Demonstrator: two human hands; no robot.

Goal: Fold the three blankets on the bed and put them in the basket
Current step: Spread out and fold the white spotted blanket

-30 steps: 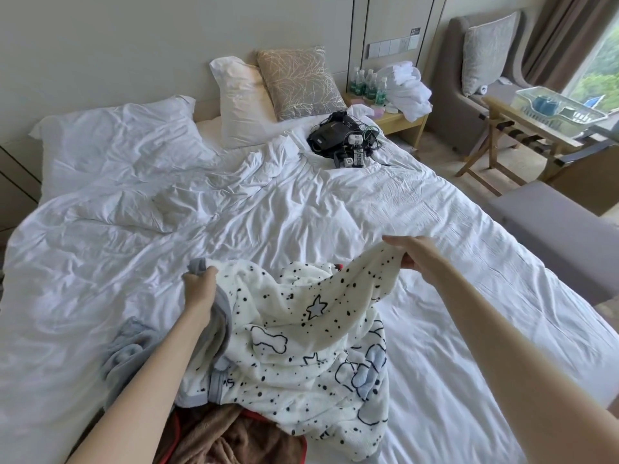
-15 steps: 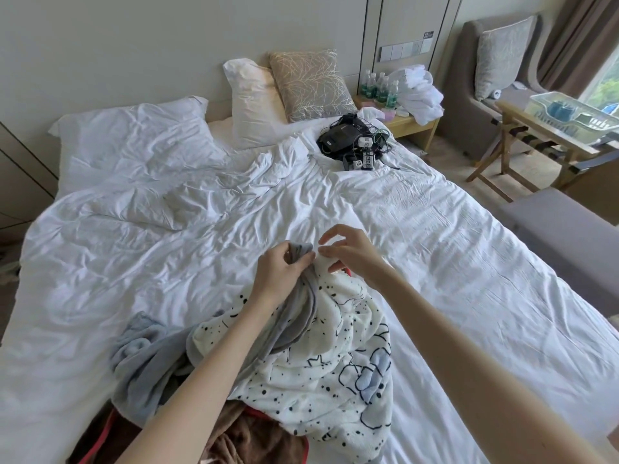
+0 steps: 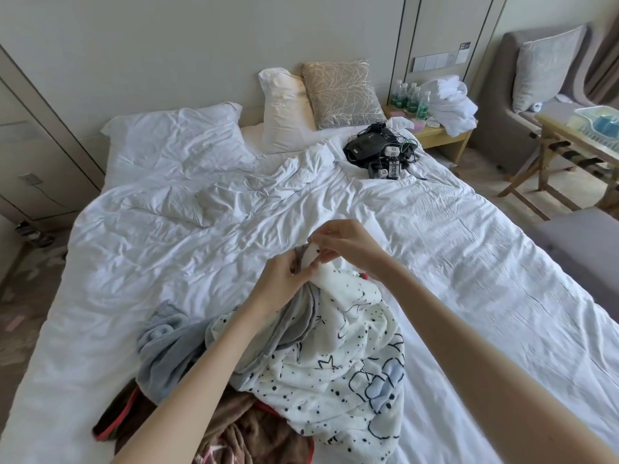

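Head view: gadgets (image 3: 380,152) beyond blankets (image 3: 335,380)

A patterned cushion (image 3: 341,92) leans against a white pillow (image 3: 283,108) at the wall. Near them a black pouch (image 3: 366,145) lies among tangled cables. Green-capped bottles (image 3: 410,98) and white towels (image 3: 449,102) share the bedside surface (image 3: 449,137); what may be a plastic tray (image 3: 599,127) sits far right.

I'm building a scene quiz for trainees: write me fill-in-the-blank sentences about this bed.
1. Both hands pinch the ____ blanket's corners together.
2. The brown blanket has a ____ trim.
3. The patterned cushion leans beside a ____ pillow.
Missing words: spotted; red; white. Left hand, right hand, spotted blanket.
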